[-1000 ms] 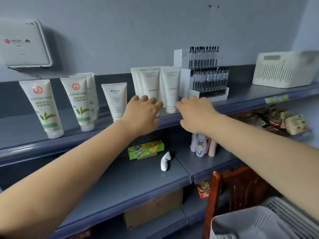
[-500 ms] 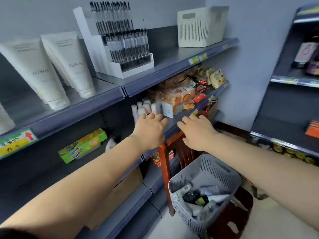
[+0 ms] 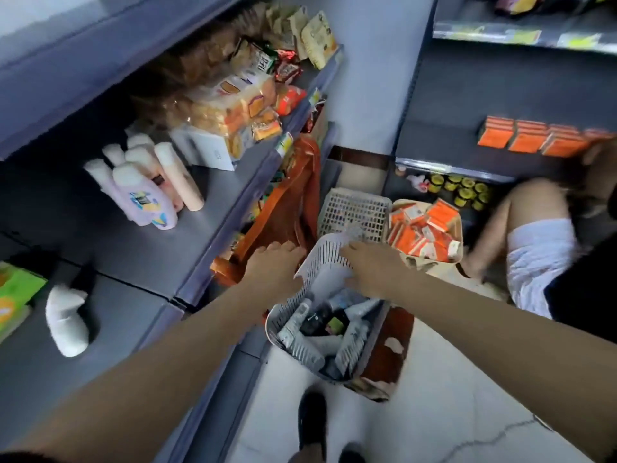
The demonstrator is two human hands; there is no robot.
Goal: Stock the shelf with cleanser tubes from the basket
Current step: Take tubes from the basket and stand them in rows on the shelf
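Observation:
A grey slatted plastic basket (image 3: 325, 262) sits on a wooden chair seat (image 3: 390, 359) below me. Inside lie several cleanser tubes (image 3: 293, 325), white, grey and dark ones mixed together. My left hand (image 3: 272, 265) hovers over the basket's left rim, fingers straight, holding nothing. My right hand (image 3: 370, 265) reaches over the basket's far rim, fingers spread and empty. Neither hand touches a tube. The grey shelf (image 3: 213, 208) runs along my left.
Pink and white bottles (image 3: 147, 192) and snack packs (image 3: 233, 105) stand on the left shelf. The chair's orange back (image 3: 293, 202) rises behind the basket. A box of orange packets (image 3: 424, 228) and another person's legs (image 3: 531, 242) are to the right. My foot (image 3: 312, 419) is on the floor.
The view has swung down and right from the upper shelf to the basket. Both hands have dropped from the shelf edge to just above the basket's rim.

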